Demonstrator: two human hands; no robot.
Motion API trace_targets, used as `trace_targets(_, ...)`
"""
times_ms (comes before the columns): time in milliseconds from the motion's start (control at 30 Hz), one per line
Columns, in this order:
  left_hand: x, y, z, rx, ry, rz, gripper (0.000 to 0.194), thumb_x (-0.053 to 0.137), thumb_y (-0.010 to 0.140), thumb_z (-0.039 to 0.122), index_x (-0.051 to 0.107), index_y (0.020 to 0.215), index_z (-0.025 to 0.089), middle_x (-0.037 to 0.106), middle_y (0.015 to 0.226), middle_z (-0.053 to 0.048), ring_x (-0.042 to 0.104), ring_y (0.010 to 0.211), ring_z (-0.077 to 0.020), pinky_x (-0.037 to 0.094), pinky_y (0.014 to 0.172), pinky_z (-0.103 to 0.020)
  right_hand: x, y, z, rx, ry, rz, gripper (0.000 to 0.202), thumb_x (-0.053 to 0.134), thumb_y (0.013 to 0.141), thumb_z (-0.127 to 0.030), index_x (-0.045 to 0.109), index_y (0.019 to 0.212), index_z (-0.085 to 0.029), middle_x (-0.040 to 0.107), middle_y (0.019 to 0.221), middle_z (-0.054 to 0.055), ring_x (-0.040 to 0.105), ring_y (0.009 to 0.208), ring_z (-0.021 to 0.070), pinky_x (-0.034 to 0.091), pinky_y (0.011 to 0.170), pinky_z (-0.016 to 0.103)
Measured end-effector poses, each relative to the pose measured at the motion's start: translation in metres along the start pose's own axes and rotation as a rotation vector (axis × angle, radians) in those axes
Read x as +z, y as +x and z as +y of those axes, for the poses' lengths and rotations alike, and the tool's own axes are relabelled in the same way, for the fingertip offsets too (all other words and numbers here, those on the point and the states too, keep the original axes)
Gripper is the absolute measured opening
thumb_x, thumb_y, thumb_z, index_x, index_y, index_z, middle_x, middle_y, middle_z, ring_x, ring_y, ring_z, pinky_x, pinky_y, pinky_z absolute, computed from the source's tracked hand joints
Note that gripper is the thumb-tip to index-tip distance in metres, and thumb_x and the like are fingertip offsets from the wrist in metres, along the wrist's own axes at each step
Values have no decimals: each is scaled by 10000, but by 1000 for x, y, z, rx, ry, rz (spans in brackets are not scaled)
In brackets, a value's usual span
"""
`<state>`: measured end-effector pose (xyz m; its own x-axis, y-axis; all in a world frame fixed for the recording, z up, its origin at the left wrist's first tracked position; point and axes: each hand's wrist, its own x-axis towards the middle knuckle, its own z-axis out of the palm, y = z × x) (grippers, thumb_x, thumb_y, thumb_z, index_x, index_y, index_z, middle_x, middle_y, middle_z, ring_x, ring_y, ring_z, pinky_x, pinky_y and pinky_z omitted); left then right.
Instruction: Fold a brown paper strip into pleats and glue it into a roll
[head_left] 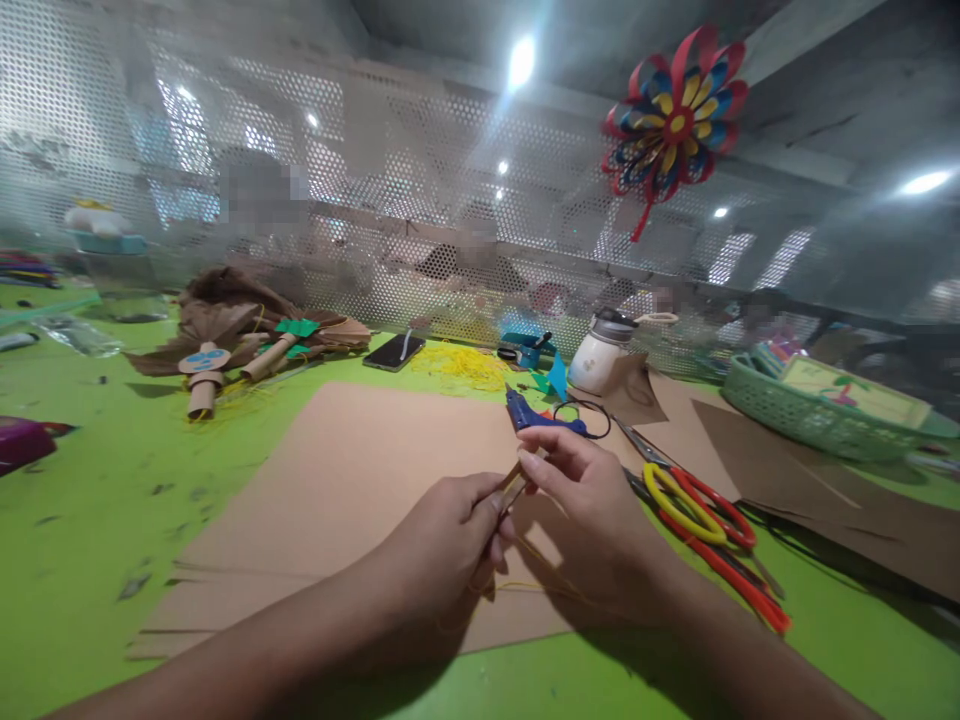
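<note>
Between both hands is a small folded brown paper piece (516, 487). My left hand (457, 525) pinches its lower end, and my right hand (581, 490) grips its upper end between thumb and fingers. A thin yellow strand (536, 586) trails below the hands. Under them lies a stack of large brown paper sheets (360, 460). A blue glue gun (544, 415) rests just beyond my right hand. Scissors with yellow and red handles (686, 505) lie to the right of that hand.
Paper figures (206, 370) and a phone (394, 350) stand at the back left, near yellow shredded strands (461, 366). A white jar (598, 355) is behind the glue gun. At right are a green basket (810, 410) and darker brown paper (840, 480).
</note>
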<state>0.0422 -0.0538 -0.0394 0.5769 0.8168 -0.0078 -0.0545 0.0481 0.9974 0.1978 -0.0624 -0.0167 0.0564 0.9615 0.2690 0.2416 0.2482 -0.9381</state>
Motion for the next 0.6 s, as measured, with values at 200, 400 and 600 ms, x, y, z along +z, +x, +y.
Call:
trace_targets(200,-2,4,-7,-7,-46,-80,242,571,759,359,553,885,153,499,679,6,447,532,-83,371,494,-205,-7,6,7,59,83,18,267,651,748,-383,654,854,-139,614,704,29,540,656,145,436,620,281)
trace_targets(400,2,4,2,-141,-76,-86,267,474,803,394,531,889,148,528,653,-9,477,459,-95,387,467,-238,-4,2,5,93,190,55,249,657,744,-368,655,835,-136,602,683,30,526,643,142,416,612,285)
trace_targets(600,4,2,8,-155,-52,-53,261,494,795,398,541,826,142,506,537,9,476,417,-112,392,428,-241,-3,5,7,88,164,85,224,664,732,-345,661,821,-139,577,631,6,515,620,127,405,590,266)
